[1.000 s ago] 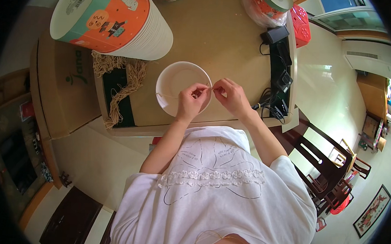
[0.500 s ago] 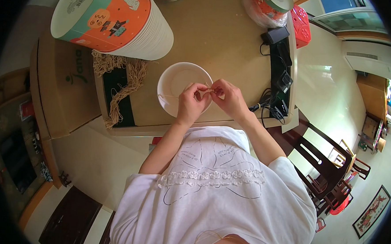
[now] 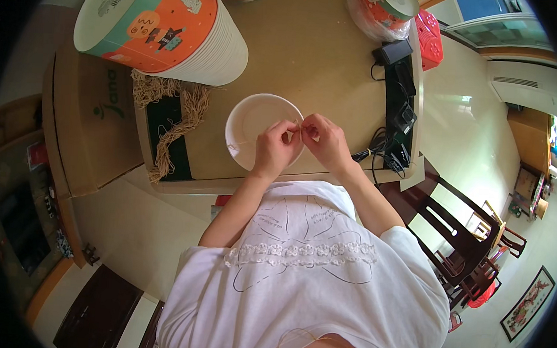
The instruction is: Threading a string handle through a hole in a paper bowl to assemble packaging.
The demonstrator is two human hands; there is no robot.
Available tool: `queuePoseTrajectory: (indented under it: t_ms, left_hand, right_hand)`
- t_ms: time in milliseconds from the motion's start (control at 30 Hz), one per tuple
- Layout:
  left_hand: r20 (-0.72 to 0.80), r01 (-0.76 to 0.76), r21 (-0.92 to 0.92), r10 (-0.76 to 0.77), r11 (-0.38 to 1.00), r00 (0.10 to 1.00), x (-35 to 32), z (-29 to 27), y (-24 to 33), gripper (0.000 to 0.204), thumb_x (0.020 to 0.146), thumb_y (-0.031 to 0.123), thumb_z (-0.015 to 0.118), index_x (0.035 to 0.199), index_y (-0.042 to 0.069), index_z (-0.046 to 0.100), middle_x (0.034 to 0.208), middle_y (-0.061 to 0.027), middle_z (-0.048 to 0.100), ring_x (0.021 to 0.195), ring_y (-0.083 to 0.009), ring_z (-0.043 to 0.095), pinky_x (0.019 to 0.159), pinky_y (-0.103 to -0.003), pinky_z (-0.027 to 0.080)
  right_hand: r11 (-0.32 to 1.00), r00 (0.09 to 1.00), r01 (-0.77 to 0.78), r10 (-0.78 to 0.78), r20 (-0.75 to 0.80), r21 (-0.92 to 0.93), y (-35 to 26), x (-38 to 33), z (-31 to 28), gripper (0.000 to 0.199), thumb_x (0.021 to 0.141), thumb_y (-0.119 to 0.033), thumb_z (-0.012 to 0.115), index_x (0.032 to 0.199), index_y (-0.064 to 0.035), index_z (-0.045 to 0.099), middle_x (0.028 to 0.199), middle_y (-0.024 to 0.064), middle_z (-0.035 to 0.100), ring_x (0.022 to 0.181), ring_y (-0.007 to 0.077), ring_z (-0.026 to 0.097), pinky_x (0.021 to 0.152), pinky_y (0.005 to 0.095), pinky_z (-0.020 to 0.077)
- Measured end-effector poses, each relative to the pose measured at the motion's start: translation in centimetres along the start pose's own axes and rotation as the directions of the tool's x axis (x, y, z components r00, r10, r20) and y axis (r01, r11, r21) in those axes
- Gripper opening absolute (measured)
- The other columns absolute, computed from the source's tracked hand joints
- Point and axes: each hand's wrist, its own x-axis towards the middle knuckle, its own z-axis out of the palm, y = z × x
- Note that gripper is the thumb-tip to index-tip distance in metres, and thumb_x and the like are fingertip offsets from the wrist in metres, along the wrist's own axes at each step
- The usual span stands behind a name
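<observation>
Pinching thread point(image 3: 236, 146): left hand point(image 3: 276, 146), right hand point(image 3: 325, 142), grip clamped, thread running left over white bowl point(image 3: 256, 115).

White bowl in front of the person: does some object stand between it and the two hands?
Nothing visible blocks the white bowl: the left hand overlaps its right part in the picture, the right hand is at its right rim. Whether they touch it, I cannot tell. The string bundle lies apart, to the left.
</observation>
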Motion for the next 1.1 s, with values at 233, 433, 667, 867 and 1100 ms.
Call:
queuePoseTrajectory:
  t_ms: [233, 433, 667, 867, 1100]
  left_hand:
    - [0.0, 0.035, -0.085, -0.035, 0.996, 0.999, -0.5, -0.1, -0.4, 0.006, 0.078, 0.002, 0.068, 0.081, 0.003, 0.063, 0.072, -0.0087, 0.063, 0.056, -0.0162, 0.057, 0.052, -0.029, 0.045]
    - [-0.041, 0.11, -0.27, -0.126, 0.957, 0.991, -1.1, 0.4, -1.9, 0.011, 0.078, 0.001, 0.069, 0.088, 0.003, 0.064, 0.07, -0.006, 0.06, 0.056, -0.0139, 0.054, 0.053, -0.027, 0.045]
    - [0.065, 0.118, 0.214, -0.135, 0.97, 0.989, -0.8, -2.4, -1.5, 0.009, 0.079, 0.01, 0.069, 0.087, 0.007, 0.069, 0.071, -0.0071, 0.055, 0.059, -0.0204, 0.056, 0.055, -0.034, 0.045]
    - [0.045, 0.085, 0.153, -0.093, 0.985, 0.995, -0.3, -3.2, -0.6, 0.008, 0.079, 0.01, 0.071, 0.087, 0.006, 0.071, 0.069, -0.005, 0.053, 0.057, -0.0149, 0.05, 0.054, -0.029, 0.041]
    - [0.068, -0.001, 0.078, -0.004, 0.997, 0.998, -0.2, -3.1, 0.2, 0.006, 0.078, 0.009, 0.069, 0.084, 0.008, 0.07, 0.08, -0.0065, 0.057, 0.059, -0.0198, 0.056, 0.056, -0.032, 0.045]
  right_hand:
    - [0.998, 0.997, -0.031, 0.027, -0.065, -0.057, 0.2, 0.0, 0.4, 0.011, 0.079, -0.003, 0.064, 0.088, -0.0023, 0.058, 0.08, 0.0121, 0.062, 0.069, 0.0234, 0.063, 0.062, 0.0306, 0.0523]
    - [0.998, 0.999, -0.036, 0.034, -0.038, -0.051, -0.4, -0.1, 0.2, 0.009, 0.081, -0.005, 0.06, 0.089, -0.0037, 0.055, 0.083, 0.0129, 0.06, 0.07, 0.0277, 0.062, 0.063, 0.0357, 0.0511]
    - [0.999, 0.999, -0.018, 0.017, -0.027, -0.03, -0.5, -0.2, 0.0, 0.012, 0.083, -0.005, 0.059, 0.095, -0.0059, 0.059, 0.087, 0.0121, 0.059, 0.072, 0.0267, 0.062, 0.064, 0.035, 0.0517]
    - [0.986, 0.999, -0.022, 0.026, 0.023, -0.167, -0.6, -0.1, -0.2, 0.019, 0.079, -0.007, 0.065, 0.098, -0.0103, 0.064, 0.086, 0.0103, 0.058, 0.078, 0.0268, 0.061, 0.069, 0.037, 0.0514]
    - [0.932, 0.973, 0.192, -0.222, -0.063, -0.308, -0.4, 0.4, 0.1, 0.02, 0.071, -0.01, 0.072, 0.09, -0.0129, 0.066, 0.087, 0.0071, 0.054, 0.084, 0.0268, 0.054, 0.071, 0.0377, 0.048]
